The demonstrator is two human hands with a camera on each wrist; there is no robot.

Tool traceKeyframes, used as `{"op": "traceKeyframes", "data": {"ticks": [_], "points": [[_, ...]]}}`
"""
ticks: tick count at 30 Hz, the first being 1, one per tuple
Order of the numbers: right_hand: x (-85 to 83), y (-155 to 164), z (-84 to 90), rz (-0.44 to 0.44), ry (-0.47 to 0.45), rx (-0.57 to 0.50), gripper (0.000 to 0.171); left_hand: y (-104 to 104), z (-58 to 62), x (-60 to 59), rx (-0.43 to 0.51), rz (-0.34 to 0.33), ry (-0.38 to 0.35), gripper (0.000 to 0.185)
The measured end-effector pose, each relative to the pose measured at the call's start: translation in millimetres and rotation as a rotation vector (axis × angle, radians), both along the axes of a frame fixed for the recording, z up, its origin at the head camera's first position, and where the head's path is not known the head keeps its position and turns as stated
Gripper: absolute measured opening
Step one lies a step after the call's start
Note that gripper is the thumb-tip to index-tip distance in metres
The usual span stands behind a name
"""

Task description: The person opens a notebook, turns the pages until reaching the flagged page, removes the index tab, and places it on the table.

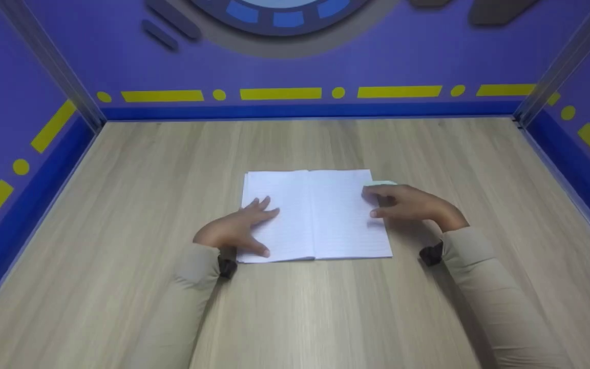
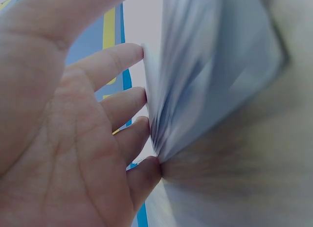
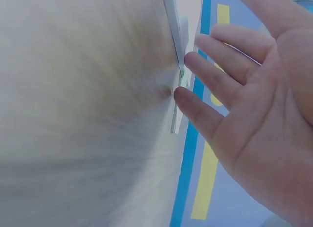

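Note:
A lined notebook [image 1: 343, 220] lies spread at its middle on the wooden table, its loose pages bowed in the left wrist view. My left hand [image 1: 233, 229] rests on the left page, fingers spread and thumb near the lower left corner; its fingertips [image 2: 137, 97] touch the paper. Over the right edge of the notebook hovers my right hand [image 1: 413, 202], fingers extended and holding nothing. A pale greenish flat item [image 1: 384, 182] sticks out from beside the right page, mostly hidden behind that hand; its thin edge [image 3: 174, 125] shows close to the fingertips in the right wrist view.
Bare wooden tabletop [image 1: 295, 312] surrounds the notebook. A purple-blue panel [image 1: 274, 72] with yellow marks stands along the back, with similar panels at left and right. Dark straps [image 1: 227, 266] sit on both wrists.

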State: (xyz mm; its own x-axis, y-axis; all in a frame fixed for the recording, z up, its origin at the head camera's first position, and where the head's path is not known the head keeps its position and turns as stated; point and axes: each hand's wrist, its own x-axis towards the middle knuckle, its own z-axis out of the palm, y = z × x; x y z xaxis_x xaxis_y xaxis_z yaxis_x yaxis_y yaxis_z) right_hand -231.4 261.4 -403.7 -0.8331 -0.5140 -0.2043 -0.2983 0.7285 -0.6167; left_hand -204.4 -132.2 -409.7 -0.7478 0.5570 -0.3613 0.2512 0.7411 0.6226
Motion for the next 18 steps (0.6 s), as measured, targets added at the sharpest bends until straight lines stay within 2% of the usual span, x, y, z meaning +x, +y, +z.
{"op": "traceKeyframes", "data": {"ticks": [11,18], "points": [[-10.5,3.2,-3.5,-0.144,0.025,-0.168,0.050,0.6,-1.2,0.3,-0.016,0.010,0.002,0.094],[-17.9,4.0,-4.9,-0.256,0.096,-0.222,0.036,0.5,-0.6,1.0,-0.015,0.012,0.002,0.094]]}}
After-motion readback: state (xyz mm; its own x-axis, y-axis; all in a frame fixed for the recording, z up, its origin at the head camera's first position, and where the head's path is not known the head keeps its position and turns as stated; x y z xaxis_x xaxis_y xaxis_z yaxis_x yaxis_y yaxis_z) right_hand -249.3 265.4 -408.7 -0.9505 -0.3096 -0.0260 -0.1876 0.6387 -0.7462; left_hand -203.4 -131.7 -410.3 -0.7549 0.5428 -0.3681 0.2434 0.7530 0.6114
